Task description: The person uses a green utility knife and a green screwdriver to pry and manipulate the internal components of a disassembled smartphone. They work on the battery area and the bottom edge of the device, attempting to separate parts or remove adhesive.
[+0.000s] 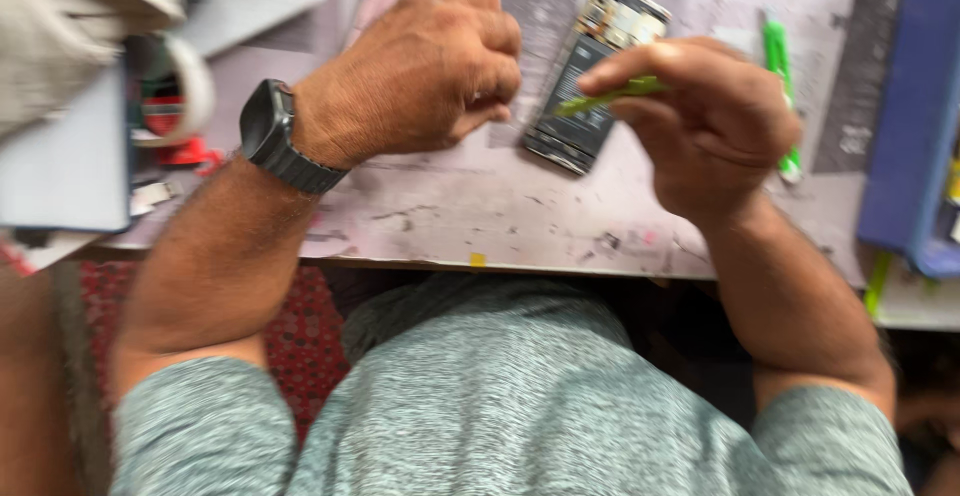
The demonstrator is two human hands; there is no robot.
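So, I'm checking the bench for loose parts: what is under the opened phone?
The opened phone lies on the worn grey mat. Nothing else shows beneath it; the phone's body covers whatever lies directly under it.

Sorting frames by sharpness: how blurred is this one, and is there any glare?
Head view: motion blur throughout, worst on the left hand and right hand; the green tool smears; the opened phone loses detail. Lighting is flat, no glare.
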